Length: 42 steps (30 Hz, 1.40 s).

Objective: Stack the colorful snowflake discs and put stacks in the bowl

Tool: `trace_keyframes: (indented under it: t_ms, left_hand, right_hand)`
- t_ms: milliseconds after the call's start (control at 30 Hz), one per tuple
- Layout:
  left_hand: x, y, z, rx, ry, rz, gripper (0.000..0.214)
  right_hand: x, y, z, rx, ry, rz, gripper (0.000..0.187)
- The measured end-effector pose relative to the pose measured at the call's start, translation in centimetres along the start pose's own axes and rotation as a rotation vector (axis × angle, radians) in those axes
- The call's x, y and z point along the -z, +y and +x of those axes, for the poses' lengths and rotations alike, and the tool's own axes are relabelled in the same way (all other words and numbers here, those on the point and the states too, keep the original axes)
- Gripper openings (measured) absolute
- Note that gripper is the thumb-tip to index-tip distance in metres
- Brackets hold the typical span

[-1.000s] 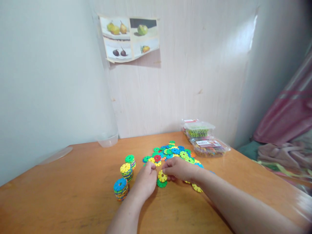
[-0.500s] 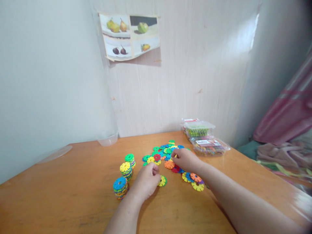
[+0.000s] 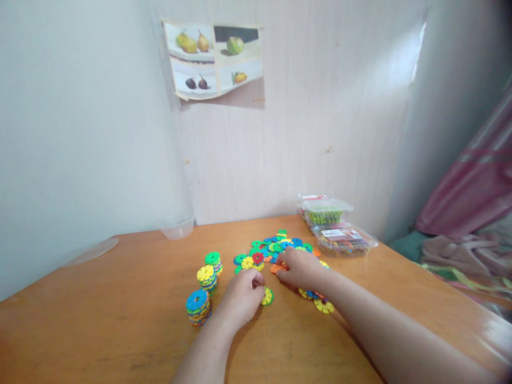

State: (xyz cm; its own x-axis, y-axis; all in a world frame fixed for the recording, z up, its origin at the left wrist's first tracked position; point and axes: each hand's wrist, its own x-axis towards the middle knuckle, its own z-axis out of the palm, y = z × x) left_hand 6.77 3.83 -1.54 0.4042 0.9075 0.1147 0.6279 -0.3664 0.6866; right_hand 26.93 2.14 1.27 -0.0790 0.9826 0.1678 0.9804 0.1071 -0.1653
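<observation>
Notched plastic discs (image 3: 278,247) in several colours lie in a loose heap on the wooden table. Over the near side of that heap is my right hand (image 3: 301,268), its curled fingertips at an orange disc (image 3: 276,269). My left hand (image 3: 245,296) rests closed beside a yellow disc (image 3: 267,296) with a green one under it; its fingertips are partly hidden, and what they hold I cannot make out. Left of it stand three stacks of discs, topped by a blue disc (image 3: 197,301), a yellow disc (image 3: 206,273) and a green disc (image 3: 212,258).
Clear lidded boxes (image 3: 344,240) of small parts stand at the back right. A translucent bowl (image 3: 178,228) sits by the wall, and a clear lid (image 3: 92,252) lies at the left edge. More discs (image 3: 324,305) lie under my right forearm.
My right hand has moved slightly down and toward me, onto the orange disc at the heap's near side. My left hand has stayed almost still.
</observation>
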Motion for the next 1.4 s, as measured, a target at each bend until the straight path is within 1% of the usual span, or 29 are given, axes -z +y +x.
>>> trace_keyframes:
  t_ms: [133,300,467,533,733,867,933,1000,1033,1133,1200,1233,1300,1400]
  left_hand:
    - [0.5,0.7,-0.2,0.016,0.011,0.012,0.021]
    - [0.8,0.9,-0.4,0.036,0.021,0.012,0.019]
    - [0.7,0.8,-0.2,0.041,0.023,0.009,0.019]
    - [0.7,0.8,-0.2,0.043,0.024,0.007,0.019]
    - [0.7,0.9,-0.2,0.043,0.029,0.002,0.019]
    - [0.7,0.8,-0.2,0.044,0.035,-0.011,0.018]
    - [0.6,0.7,-0.2,0.052,0.042,-0.014,0.017]
    - [0.6,0.6,-0.1,0.062,0.048,-0.016,0.017]
    - [0.6,0.5,-0.1,0.068,0.05,-0.018,0.018]
    - [0.7,0.5,-0.1,0.084,0.056,-0.023,0.021]
    - [0.8,0.6,-0.1,0.088,0.056,-0.028,0.023]
    - [0.9,0.7,-0.1,0.089,0.056,-0.03,0.023]
    - [1.0,0.8,-0.1,0.087,0.055,-0.035,0.023]
    - [1.0,1.1,-0.2,0.085,0.053,-0.037,0.024]
  right_hand:
    - [0.3,-0.1,0.0,0.0,0.013,0.015,0.026]
    - [0.7,-0.4,0.0,0.013,0.044,-0.011,0.023]
    - [1.0,-0.9,0.0,0.033,0.099,-0.029,0.029]
    - [1.0,-0.8,0.0,0.045,0.123,-0.012,0.028]
    - [0.6,-0.4,0.0,0.048,0.153,0.088,0.016]
    - [0.6,-0.2,0.2,0.025,0.223,0.206,0.015]
    - [0.6,-0.2,0.4,0.01,0.236,0.289,0.015]
    - [0.5,-0.2,0.5,-0.013,0.195,0.406,0.013]
    - [0.4,-0.2,0.6,-0.032,0.152,0.483,0.011]
    - [0.3,-0.7,0.2,-0.095,-0.045,0.765,0.009]
    - [0.4,-1.2,-0.2,-0.114,-0.189,0.907,0.011]
    - [0.4,-1.5,-0.4,-0.115,-0.25,0.941,0.011]
    - [0.5,-2.1,-0.7,-0.116,-0.328,0.938,0.01]
    - [0.4,-2.7,-0.8,-0.113,-0.354,0.879,0.01]
